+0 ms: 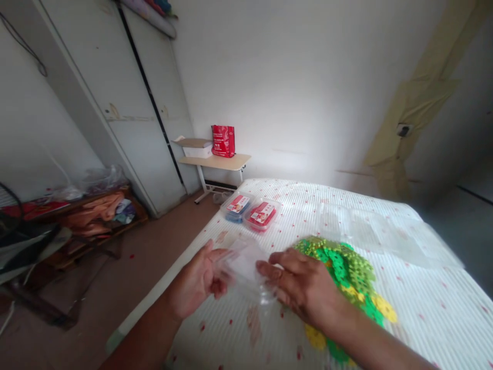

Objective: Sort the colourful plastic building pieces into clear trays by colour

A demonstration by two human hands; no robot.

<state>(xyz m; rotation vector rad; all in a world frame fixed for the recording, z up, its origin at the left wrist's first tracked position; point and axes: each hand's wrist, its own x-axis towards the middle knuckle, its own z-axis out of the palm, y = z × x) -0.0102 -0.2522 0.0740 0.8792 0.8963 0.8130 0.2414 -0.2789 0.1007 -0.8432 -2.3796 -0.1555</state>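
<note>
Between my two hands is a clear plastic container (243, 262), partly blurred and with no contents that I can make out. My left hand (198, 280) grips its left side, the fingers curled at the edge. On the right side, my right hand (302, 282) holds it with the fingers bent over the rim. A pile of green and yellow plastic snowflake discs (342, 262) lies beside my right hand, partly hidden by the forearm. Beyond my hands sit a closed clear box with blue contents (238, 206) and another with red contents (263, 215), both with labels.
Several clear plastic containers (379, 234) lie at the right on the striped bed cover (292, 205). Behind the bed stands a small table (215, 161) with a white box (196, 150) and a red bag (223, 141). A cluttered wooden rack (133, 221) is at left.
</note>
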